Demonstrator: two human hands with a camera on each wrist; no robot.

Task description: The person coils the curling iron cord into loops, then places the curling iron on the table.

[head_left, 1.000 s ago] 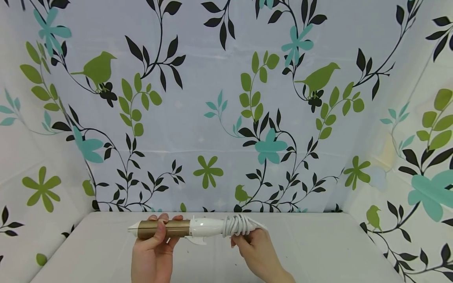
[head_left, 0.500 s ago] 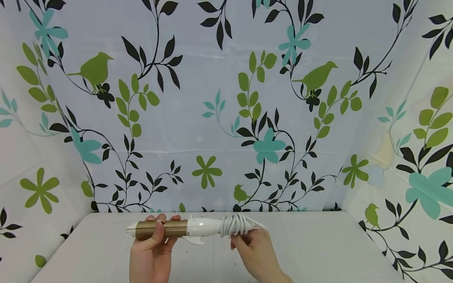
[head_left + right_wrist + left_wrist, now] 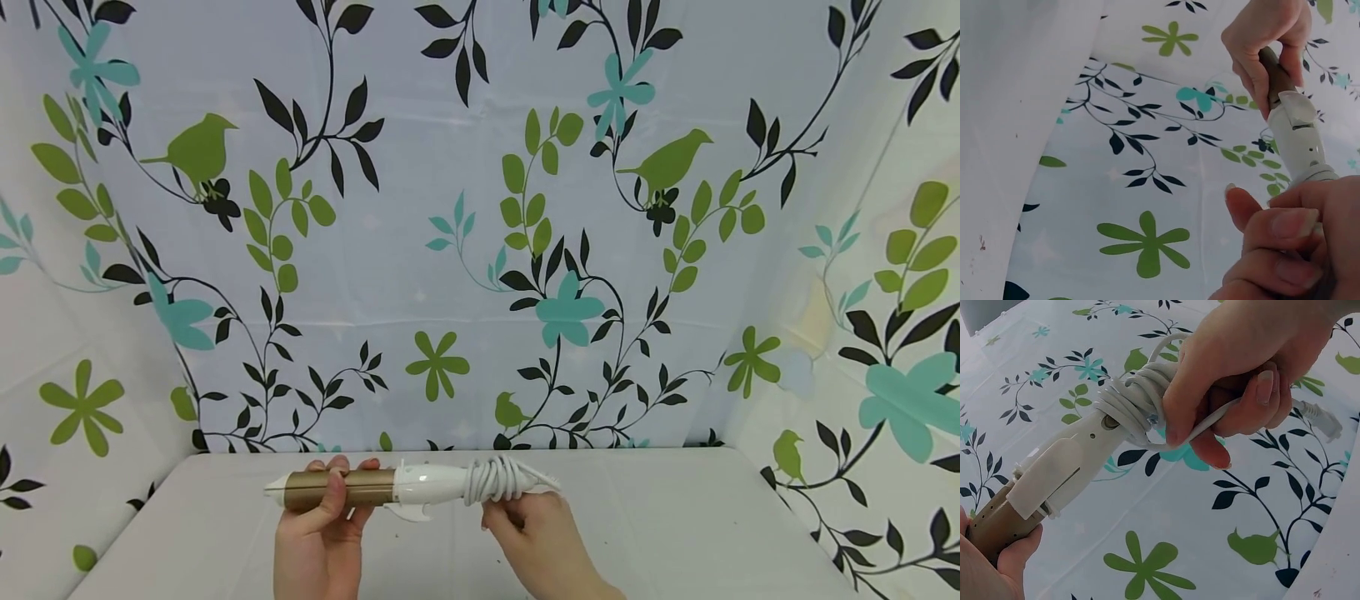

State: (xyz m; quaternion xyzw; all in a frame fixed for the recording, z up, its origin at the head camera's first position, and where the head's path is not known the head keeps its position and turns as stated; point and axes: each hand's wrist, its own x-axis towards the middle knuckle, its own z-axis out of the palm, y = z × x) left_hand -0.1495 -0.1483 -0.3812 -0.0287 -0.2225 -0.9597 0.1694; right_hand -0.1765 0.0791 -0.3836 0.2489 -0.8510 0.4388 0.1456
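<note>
A curling iron (image 3: 431,482) with a gold barrel and white handle is held level above the table. My left hand (image 3: 324,533) grips its gold barrel, thumb in front and fingertips showing behind. Grey-white cord (image 3: 491,481) is wound in several turns round the handle's right end. Right at those coils, my right hand (image 3: 546,537) pinches the cord with curled fingers. The left wrist view shows a stretch of cord passing through that hand, and the plug (image 3: 1324,420) sticking out beyond it. On the handle's underside is a white clamp lever (image 3: 1046,478).
Beneath the hands lies a white table (image 3: 675,525) with a few small specks on it. A patterned cloth (image 3: 420,250) with birds, leaves and flowers hangs behind the table and along both sides.
My right hand has shifted slightly, its fingertips moving a little left and down by the coils. The left hand keeps its grip on the barrel. The head view has drifted slightly.
</note>
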